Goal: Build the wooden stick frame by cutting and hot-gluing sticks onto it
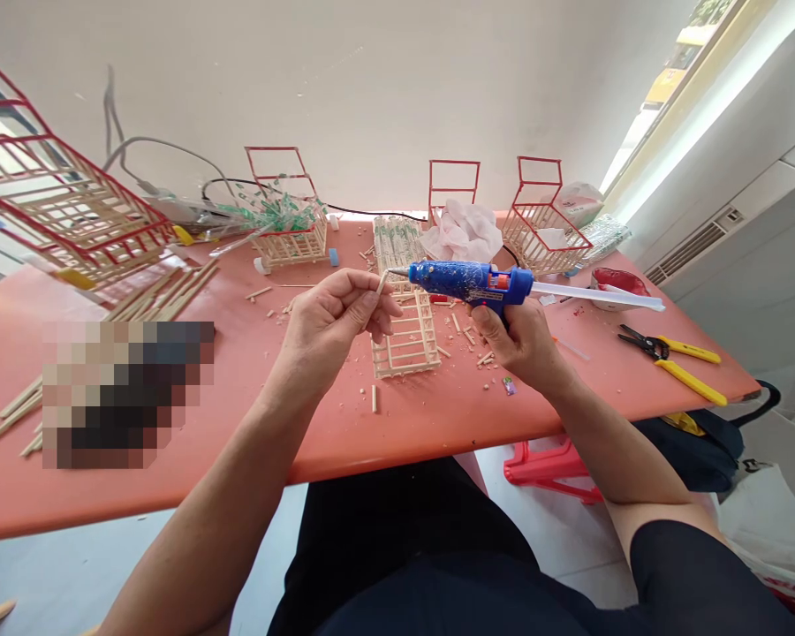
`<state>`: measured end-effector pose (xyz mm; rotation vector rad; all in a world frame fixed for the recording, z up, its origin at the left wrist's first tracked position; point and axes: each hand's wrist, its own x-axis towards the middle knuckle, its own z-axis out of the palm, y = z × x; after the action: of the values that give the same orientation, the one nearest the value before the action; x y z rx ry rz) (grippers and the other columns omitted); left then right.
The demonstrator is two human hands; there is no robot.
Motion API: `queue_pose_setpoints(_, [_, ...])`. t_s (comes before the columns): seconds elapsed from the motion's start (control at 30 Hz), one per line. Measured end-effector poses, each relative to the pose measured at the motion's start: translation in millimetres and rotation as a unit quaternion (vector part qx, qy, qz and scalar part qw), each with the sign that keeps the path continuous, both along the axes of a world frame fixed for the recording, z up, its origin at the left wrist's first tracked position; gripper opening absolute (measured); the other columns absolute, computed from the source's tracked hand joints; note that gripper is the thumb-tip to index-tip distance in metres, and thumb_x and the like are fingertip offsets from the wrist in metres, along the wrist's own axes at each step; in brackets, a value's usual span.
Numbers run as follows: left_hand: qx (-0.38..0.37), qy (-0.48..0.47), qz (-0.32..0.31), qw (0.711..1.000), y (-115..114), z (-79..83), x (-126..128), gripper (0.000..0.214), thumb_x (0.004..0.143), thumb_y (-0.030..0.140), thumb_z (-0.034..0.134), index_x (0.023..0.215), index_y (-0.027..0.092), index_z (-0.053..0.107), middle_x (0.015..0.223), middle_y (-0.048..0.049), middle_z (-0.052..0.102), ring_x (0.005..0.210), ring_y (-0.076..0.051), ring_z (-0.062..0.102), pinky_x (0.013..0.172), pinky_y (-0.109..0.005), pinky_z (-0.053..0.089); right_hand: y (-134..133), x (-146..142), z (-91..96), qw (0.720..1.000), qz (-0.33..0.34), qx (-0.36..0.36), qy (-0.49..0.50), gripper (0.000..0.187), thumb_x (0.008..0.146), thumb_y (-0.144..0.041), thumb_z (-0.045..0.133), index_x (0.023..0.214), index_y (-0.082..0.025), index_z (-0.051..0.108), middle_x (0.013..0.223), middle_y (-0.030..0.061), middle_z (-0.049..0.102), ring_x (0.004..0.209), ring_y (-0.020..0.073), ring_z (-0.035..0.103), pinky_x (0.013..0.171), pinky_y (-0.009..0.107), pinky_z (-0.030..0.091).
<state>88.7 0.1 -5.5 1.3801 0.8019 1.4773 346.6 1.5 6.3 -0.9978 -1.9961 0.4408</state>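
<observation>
My right hand (520,340) grips a blue hot glue gun (454,278) by its handle, and a long glue stick (600,294) juts out of its back. The gun's nozzle points left and meets, or nearly meets, a short wooden stick (382,281). That stick is pinched between the thumb and fingers of my left hand (335,309). Below both hands a small wooden stick frame (405,352) with several crossbars lies on the orange table; its far part is partly hidden by my hand and the gun.
Wire strippers (676,358) with yellow handles lie at the right. Behind stand small wooden carts (549,234) with red-edged frames, a crumpled white plastic bag (464,231) and a red-lined bowl (619,284). A larger wooden cart (72,203) and loose sticks (165,296) are at the left.
</observation>
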Motion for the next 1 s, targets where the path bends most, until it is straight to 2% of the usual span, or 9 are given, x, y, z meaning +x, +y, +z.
queue_pose_setpoints(0.07, [0.008, 0.009, 0.005, 1.000, 0, 0.3, 0, 0.027, 0.089, 0.041, 0.089, 0.094, 0.019, 0.075, 0.081, -0.0050, 0.080, 0.060, -0.013, 0.068, 0.054, -0.025, 0.056, -2, -1, 1.4, 0.997, 0.022, -0.063, 0.034, 0.065, 0.103, -0.081, 0.052, 0.075, -0.022, 0.055, 0.062, -0.0001, 0.055, 0.057, 0.0130, 0.048, 0.056, 0.030, 0.034])
queue_pose_setpoints(0.17, [0.019, 0.027, 0.020, 0.999, 0, 1.2, -1, 0.028, 0.090, 0.043, 0.088, 0.094, 0.019, 0.076, 0.082, -0.0055, 0.081, 0.064, -0.013, 0.069, 0.058, -0.026, 0.058, -5, -2, 6.4, 0.976, 0.095, -0.167, 0.100, 0.061, 0.105, -0.076, 0.054, 0.093, -0.018, 0.067, 0.078, 0.0034, 0.065, 0.062, 0.0129, 0.056, 0.057, 0.028, 0.043])
queue_pose_setpoints(0.23, [0.026, 0.044, 0.036, 0.998, 0, 1.8, -1, 0.027, 0.091, 0.044, 0.087, 0.094, 0.019, 0.076, 0.083, -0.0058, 0.081, 0.067, -0.014, 0.071, 0.062, -0.027, 0.059, -7, -2, 10.2, 0.965, 0.131, -0.194, 0.122, 0.058, 0.106, -0.073, 0.056, 0.100, -0.017, 0.069, 0.085, 0.0047, 0.068, 0.063, 0.0123, 0.057, 0.058, 0.028, 0.045])
queue_pose_setpoints(0.4, [0.047, 0.067, 0.065, 0.994, 1, 0.1, -1, 0.025, 0.092, 0.043, 0.085, 0.093, 0.019, 0.078, 0.084, -0.0051, 0.080, 0.070, -0.014, 0.071, 0.065, -0.028, 0.060, -7, -1, 14.2, 0.963, 0.136, -0.192, 0.131, 0.057, 0.105, -0.073, 0.058, 0.099, -0.018, 0.069, 0.088, 0.0050, 0.068, 0.062, 0.0116, 0.056, 0.056, 0.028, 0.044])
queue_pose_setpoints(0.77, [0.061, 0.079, 0.083, 0.992, 2, -2.2, -3, 0.014, 0.093, 0.034, 0.082, 0.093, 0.020, 0.080, 0.085, -0.0038, 0.080, 0.074, -0.014, 0.071, 0.070, -0.027, 0.060, -8, -2, 10.6, 0.964, 0.091, -0.201, 0.147, 0.062, 0.099, -0.081, 0.061, 0.099, -0.018, 0.067, 0.085, 0.0044, 0.064, 0.065, 0.0127, 0.053, 0.056, 0.028, 0.042])
queue_pose_setpoints(0.9, [0.058, 0.083, 0.090, 0.991, 1, -1.1, -2, 0.016, 0.092, 0.036, 0.083, 0.092, 0.020, 0.080, 0.085, -0.0041, 0.080, 0.077, -0.015, 0.073, 0.072, -0.029, 0.061, -7, 1, 8.3, 0.972, 0.060, -0.194, 0.117, 0.068, 0.097, -0.087, 0.058, 0.096, -0.019, 0.065, 0.081, 0.0029, 0.060, 0.065, 0.0136, 0.052, 0.056, 0.030, 0.041])
queue_pose_setpoints(1.0, [0.054, 0.083, 0.095, 0.991, 1, -1.7, -3, 0.018, 0.091, 0.037, 0.084, 0.092, 0.020, 0.080, 0.085, -0.0040, 0.080, 0.076, -0.016, 0.073, 0.073, -0.029, 0.062, -6, 2, 6.7, 0.982, 0.044, -0.167, 0.078, 0.071, 0.096, -0.091, 0.052, 0.084, -0.022, 0.056, 0.074, 0.0003, 0.052, 0.061, 0.0125, 0.046, 0.054, 0.031, 0.034])
